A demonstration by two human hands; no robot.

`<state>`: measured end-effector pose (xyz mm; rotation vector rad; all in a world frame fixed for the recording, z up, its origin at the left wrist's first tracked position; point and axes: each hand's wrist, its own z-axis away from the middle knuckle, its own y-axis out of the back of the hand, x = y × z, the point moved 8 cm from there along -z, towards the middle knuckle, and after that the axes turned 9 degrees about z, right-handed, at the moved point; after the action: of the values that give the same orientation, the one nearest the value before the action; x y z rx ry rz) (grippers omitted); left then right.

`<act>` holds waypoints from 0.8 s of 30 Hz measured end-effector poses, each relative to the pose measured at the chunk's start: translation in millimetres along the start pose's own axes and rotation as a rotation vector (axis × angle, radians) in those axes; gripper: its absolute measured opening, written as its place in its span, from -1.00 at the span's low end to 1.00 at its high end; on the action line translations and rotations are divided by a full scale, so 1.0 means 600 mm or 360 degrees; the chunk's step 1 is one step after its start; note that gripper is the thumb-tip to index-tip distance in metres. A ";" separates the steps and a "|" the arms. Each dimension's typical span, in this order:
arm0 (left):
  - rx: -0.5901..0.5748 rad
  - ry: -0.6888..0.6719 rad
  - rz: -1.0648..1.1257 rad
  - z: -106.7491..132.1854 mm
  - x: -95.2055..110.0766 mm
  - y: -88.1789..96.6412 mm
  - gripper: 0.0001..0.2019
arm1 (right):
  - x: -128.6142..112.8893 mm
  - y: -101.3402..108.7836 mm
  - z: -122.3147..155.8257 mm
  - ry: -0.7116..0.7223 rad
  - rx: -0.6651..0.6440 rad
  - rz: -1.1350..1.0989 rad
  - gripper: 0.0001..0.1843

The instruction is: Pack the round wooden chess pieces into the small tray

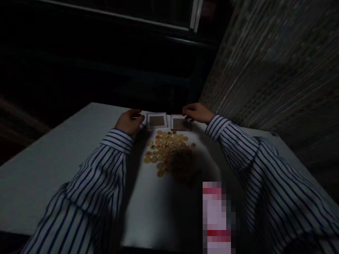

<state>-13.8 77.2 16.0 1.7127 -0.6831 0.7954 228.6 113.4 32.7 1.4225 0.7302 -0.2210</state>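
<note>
Two shallow square boxes with pale rims lie side by side on the white table (66, 137). Beside the left box (156, 121), my left hand (129, 121) is half curled with thumb and fingers apart, and a small gap shows to the rim. My right hand (198, 113) has its fingers over the right edge of the right box (179, 124) and seems to grip that edge; its fingertips are partly in shadow. Nearer to me lie many round wooden Chinese chess pieces (164, 141), loosely heaped, some with red or dark characters. Shadow covers the heap's right part.
A pixelated pink and red patch (215, 215) covers part of the near side. A patterned curtain (270, 63) hangs along the table's right side. Beyond the far edge is a dark area with a pale metal-like frame (195, 14). The room is dim.
</note>
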 end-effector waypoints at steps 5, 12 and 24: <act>0.0023 0.0082 -0.0020 -0.039 -0.032 0.007 -0.58 | -0.010 -0.022 -0.058 0.0034 -0.0125 0.0182 -0.76; -0.0056 0.0136 -0.0194 -0.079 -0.049 -0.004 -0.62 | -0.005 -0.056 -0.137 0.0022 -0.0158 0.0345 -0.70; -0.0279 0.0144 -0.0423 -0.125 -0.064 -0.048 -0.59 | 0.002 -0.104 -0.199 -0.0015 -0.0240 0.0539 -0.73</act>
<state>-28.1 159.1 -16.1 1.5585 -0.4382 0.6045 156.4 216.0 -15.9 1.3754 0.4777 0.0892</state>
